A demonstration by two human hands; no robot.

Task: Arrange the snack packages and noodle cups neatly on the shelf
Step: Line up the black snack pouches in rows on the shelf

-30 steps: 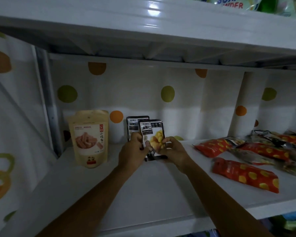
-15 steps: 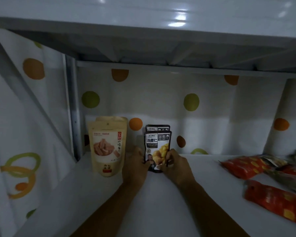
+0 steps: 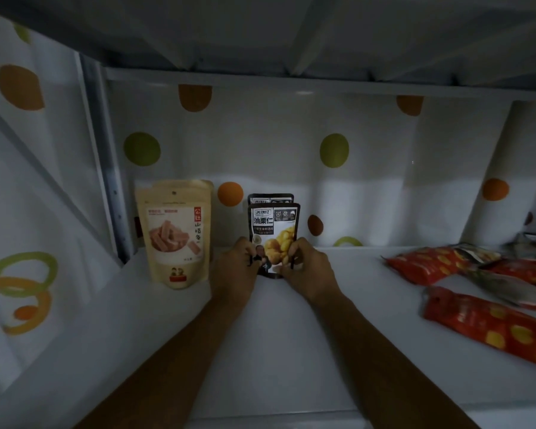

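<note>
Here, at the far left of the white shelf board [image 3: 291, 351], a beige stand-up pouch [image 3: 177, 233] with a picture of pink sticks stands upright. It is near the grey corner post and close before the dotted white sheet [image 3: 369, 196] at the back. It faces the front, so I judge it is already placed as the start of a row.

Just beside it, the left hand [image 3: 234, 270] pinches the lower left edge of a black glossy pouch [image 3: 274, 233] printed with yellow chestnuts. The right hand [image 3: 307, 270] pinches the lower right edge in the same way, with curled fingers. I think two hands are used to keep the soft pouch upright and square while its base sits on the board. A second black pouch [image 3: 271, 198] of the same kind stands directly behind it, and only its top strip shows. In this dim light I cannot tell if the two pouches touch.

Between the right hand and the next goods there is a wide stretch of board, enough room to continue the row. Further right, red flat packages [image 3: 489, 326] with yellow spots lie in a loose pile. One of them is close to the front edge, and they are not yet arranged.
</note>
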